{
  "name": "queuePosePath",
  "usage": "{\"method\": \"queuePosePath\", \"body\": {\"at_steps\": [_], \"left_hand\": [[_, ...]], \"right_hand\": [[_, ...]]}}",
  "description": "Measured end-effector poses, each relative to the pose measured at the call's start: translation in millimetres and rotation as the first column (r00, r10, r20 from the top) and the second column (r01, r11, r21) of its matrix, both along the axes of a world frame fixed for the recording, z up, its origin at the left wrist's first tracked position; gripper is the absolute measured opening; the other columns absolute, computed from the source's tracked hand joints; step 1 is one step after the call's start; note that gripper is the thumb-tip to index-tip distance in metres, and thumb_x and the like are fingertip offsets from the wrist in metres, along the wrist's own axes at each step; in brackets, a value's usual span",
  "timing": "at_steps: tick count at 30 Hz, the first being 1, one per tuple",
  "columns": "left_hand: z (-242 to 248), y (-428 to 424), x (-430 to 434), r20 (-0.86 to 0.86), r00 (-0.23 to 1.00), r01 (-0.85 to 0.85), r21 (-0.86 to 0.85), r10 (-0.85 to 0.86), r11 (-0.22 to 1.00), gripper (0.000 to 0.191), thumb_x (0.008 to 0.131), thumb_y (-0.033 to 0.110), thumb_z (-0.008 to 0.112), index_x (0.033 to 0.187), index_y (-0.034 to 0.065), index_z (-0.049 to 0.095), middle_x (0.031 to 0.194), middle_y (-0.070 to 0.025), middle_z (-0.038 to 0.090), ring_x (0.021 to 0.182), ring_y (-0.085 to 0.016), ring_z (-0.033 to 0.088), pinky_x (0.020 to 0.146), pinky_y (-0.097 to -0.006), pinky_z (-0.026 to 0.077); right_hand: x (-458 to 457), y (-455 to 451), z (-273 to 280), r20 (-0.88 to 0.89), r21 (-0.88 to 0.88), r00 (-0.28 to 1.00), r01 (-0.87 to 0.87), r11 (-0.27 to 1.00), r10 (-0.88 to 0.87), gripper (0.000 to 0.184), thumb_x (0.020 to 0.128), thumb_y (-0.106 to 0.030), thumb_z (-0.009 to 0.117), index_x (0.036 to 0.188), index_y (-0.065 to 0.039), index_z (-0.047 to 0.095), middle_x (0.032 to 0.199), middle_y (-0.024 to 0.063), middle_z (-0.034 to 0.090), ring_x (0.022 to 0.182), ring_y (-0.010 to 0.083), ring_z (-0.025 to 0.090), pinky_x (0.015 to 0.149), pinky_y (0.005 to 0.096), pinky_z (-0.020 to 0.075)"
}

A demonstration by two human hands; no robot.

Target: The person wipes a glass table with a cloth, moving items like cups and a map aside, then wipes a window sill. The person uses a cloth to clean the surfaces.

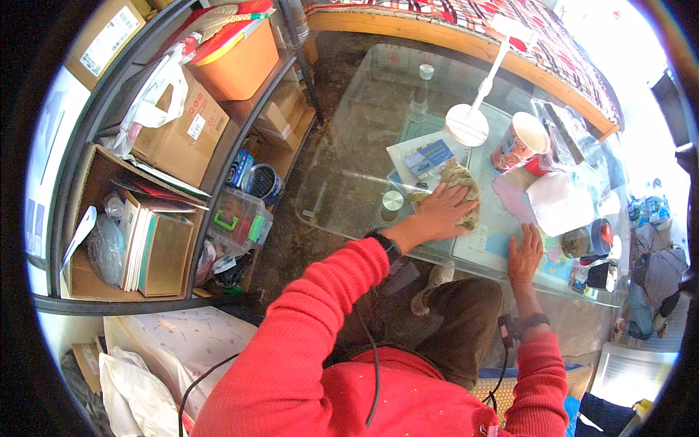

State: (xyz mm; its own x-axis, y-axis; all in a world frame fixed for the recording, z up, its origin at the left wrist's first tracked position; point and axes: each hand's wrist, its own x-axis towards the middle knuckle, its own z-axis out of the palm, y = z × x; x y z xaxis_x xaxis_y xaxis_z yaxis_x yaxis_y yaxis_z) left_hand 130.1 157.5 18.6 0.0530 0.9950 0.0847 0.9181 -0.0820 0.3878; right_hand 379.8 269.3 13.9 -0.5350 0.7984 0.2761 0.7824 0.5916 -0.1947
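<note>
My left hand [445, 213] presses down on a crumpled greenish-tan cloth [461, 183], its fingers spread over it on the glass tabletop [349, 169]. The cloth touches a white sheet or booklet with a blue printed card [431, 158] on it. My right hand [527, 254] lies on the glass near the front edge, fingers stretched and holding nothing. Beneath the glass by that hand is a colourful map [508, 196]. Just beyond my right fingers sits a white plastic container or bag [560, 202].
A white desk lamp [467, 124] stands behind the cloth. To the right are a paper tub [529, 134], clear plastic packaging [562, 131] and a lidded jar [587, 240]. Shelving [240, 125] with boxes stands at left, a bed [453, 30] at the back. A dark cable [374, 355] hangs across my body.
</note>
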Motion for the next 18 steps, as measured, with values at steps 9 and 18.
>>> {"method": "queuePosePath", "body": {"at_steps": [9, 18], "left_hand": [[-0.1, 1.0, -88.7, -0.122, 0.972, -0.211, -0.087, 0.199, 0.974, 0.071, 0.081, 0.054, 0.053, 0.141, 0.022, 0.03, 0.146, -0.0169, 0.025, 0.136, -0.032, 0.022, 0.11, -0.0493, 0.015], [-1.2, -30.5, -192.3, -0.153, 0.79, -0.604, -0.034, 0.593, 0.796, 0.073, 0.08, 0.054, 0.054, 0.14, 0.0166, 0.033, 0.143, -0.0228, 0.027, 0.132, -0.038, 0.027, 0.107, -0.0453, 0.023]], "right_hand": [[-0.1, -1.0, 1.8, -0.005, -0.004, 1.0, 0.0, 1.0, 0.0, 0.045, 0.086, -0.027, 0.055, 0.127, -0.009, 0.045, 0.136, 0.0117, 0.039, 0.127, 0.0316, 0.033, 0.105, 0.0446, 0.0232], [-1.1, -2.7, 2.0, -0.041, 0.031, 0.999, -0.008, 0.999, 0.009, 0.044, 0.085, -0.026, 0.056, 0.124, -0.008, 0.047, 0.135, 0.0117, 0.041, 0.127, 0.0312, 0.034, 0.104, 0.0454, 0.0247]]}}
